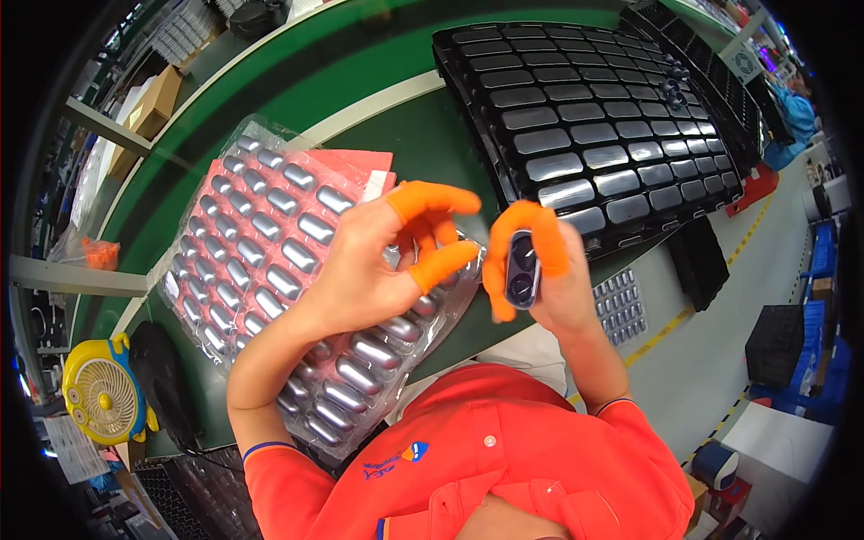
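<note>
Gripped upright in my right hand (551, 265) is a small dark oval case with two round hollows (521, 270), its hollows facing up. Orange finger covers are on the fingertips of both hands. My left hand (391, 247) hovers just left of the case, thumb and forefinger apart with nothing visible between them. Beneath that hand and forearm lies a clear plastic tray (184, 310) holding many silver-grey oval shells (299, 256), partly hidden by the arm. A pink sheet (346, 166) shows under the tray.
A large black tray with oval pockets (529, 118) stands at the back right, with a few small dark parts (673, 93) on it. A yellow fan (102, 400) and a black pouch-like item (166, 387) sit at left. Another silver-filled tray (619, 306) lies lower, right of my hand.
</note>
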`<action>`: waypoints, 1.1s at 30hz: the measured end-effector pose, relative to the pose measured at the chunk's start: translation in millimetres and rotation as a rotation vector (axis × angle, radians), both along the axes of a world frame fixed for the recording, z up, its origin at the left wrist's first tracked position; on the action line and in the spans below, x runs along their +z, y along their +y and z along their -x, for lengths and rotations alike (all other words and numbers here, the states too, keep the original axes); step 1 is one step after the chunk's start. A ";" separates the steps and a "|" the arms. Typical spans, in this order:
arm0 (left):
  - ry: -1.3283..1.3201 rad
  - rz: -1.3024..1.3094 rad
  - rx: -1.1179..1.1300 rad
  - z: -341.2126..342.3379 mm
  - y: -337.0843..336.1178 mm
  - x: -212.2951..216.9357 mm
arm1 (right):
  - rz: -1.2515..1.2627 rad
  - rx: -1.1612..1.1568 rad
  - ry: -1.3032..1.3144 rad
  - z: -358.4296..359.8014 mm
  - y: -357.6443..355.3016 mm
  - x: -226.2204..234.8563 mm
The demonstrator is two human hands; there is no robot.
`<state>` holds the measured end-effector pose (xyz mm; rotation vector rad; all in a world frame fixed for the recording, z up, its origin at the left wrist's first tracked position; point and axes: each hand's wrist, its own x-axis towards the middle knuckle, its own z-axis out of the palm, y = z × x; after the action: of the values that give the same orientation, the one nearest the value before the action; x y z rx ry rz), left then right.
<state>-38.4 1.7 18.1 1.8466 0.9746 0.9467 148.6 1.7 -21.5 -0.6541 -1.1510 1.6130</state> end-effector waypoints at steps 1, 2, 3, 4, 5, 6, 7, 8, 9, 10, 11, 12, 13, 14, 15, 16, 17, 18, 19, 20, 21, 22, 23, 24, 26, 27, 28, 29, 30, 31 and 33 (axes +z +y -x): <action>0.021 -0.158 0.068 -0.5 0.3 0.2 | 0.122 0.164 0.071 -1.3 3.0 -0.1; 0.021 -0.159 0.070 -1.2 0.1 -1.1 | 0.245 0.330 0.141 -1.8 4.0 -0.6; 0.067 -0.219 0.030 -2.1 -0.2 -4.0 | 0.246 0.333 0.141 -1.3 2.3 -1.7; 0.114 -0.279 -0.010 -2.8 -1.0 -6.8 | 0.288 0.288 0.052 1.2 -0.6 -0.4; 0.162 -0.339 -0.050 -2.8 -0.7 -8.6 | 0.328 0.243 -0.036 5.3 -2.0 3.6; 0.163 -0.339 -0.045 -2.3 -1.0 -9.1 | 0.367 0.198 -0.124 7.5 -3.4 5.2; 0.158 -0.341 -0.027 -1.8 -1.6 -9.6 | 0.366 0.202 -0.125 7.4 -4.7 4.7; 0.153 -0.344 -0.009 -1.2 -2.5 -10.1 | 0.216 0.146 -0.226 6.3 -6.4 4.0; 0.148 -0.346 0.009 -0.6 -3.6 -10.6 | 0.065 0.089 -0.325 5.1 -8.2 2.9; 0.147 -0.346 0.009 -0.5 -4.5 -10.5 | -0.087 0.028 -0.423 4.2 -10.3 2.5; 0.149 -0.323 -0.014 -0.2 -5.7 -10.5 | -0.086 0.027 -0.423 4.3 -12.6 1.1; 0.150 -0.300 -0.038 -0.1 -6.9 -10.7 | -0.162 -0.024 -0.484 4.7 -15.0 -1.8; 0.151 -0.276 -0.062 -0.1 -7.9 -11.2 | -0.236 -0.077 -0.545 5.4 -17.2 -5.2; 0.150 -0.274 -0.063 -0.9 -8.5 -12.4 | -0.311 -0.129 -0.606 6.1 -18.7 -8.5; 0.145 -0.276 -0.056 -2.3 -10.0 -13.9 | -0.310 -0.126 -0.606 7.3 -20.2 -11.4; 0.141 -0.277 -0.049 -4.0 -11.4 -15.8 | -0.441 -0.194 -0.654 9.0 -21.6 -14.7; 0.136 -0.278 -0.041 -5.3 -12.8 -17.6 | -0.574 -0.262 -0.700 10.6 -22.6 -17.3; 0.137 -0.276 -0.039 -6.4 -14.3 -19.3 | -0.707 -0.330 -0.743 11.5 -23.1 -18.4; 0.149 -0.341 -0.021 -7.4 -15.9 -21.0 | -0.707 -0.327 -0.741 11.6 -23.2 -17.3; 0.162 -0.408 -0.003 -8.0 -16.7 -22.5 | -0.729 -0.333 -0.773 11.4 -22.6 -15.1; 0.177 -0.475 0.015 -7.8 -17.2 -22.6 | -0.753 -0.340 -0.804 10.9 -21.7 -11.8; 0.183 -0.471 0.023 -5.5 -16.9 -17.5 | -0.775 -0.340 -0.832 11.9 -21.6 -9.5; 0.152 -0.338 0.016 -1.6 -14.4 -10.1 | -0.775 -0.331 -0.823 11.1 -20.9 -4.1; 0.120 -0.207 0.011 2.2 -11.2 0.2 | -0.602 -0.246 -0.708 8.3 -19.0 4.5; 0.084 -0.081 0.007 6.8 -5.5 13.7 | -0.263 -0.087 -0.490 2.9 -13.2 17.4; 0.099 -0.139 0.035 9.7 -3.8 19.7 | -0.266 -0.084 -0.483 6.7 -11.7 17.8; 0.115 -0.196 0.062 12.2 -2.8 24.4 | -0.243 -0.147 -0.304 14.2 -10.8 18.1; 0.131 -0.254 0.089 13.5 -3.0 26.9 | -0.218 -0.210 -0.125 22.5 -10.2 18.1; 0.137 -0.256 0.092 13.3 -4.9 28.2 | -0.190 -0.270 0.055 29.6 -10.0 18.9; 0.151 -0.314 0.113 11.8 -7.0 27.4 | -0.191 -0.269 0.060 35.4 -8.9 17.4; 0.176 -0.430 0.153 8.9 -8.4 23.2 | -0.324 -0.219 0.091 45.1 -3.8 8.6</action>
<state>-47.3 -6.7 41.4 2.2685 1.0934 1.1715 103.5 -2.1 -12.9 -0.4718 -1.1962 1.2252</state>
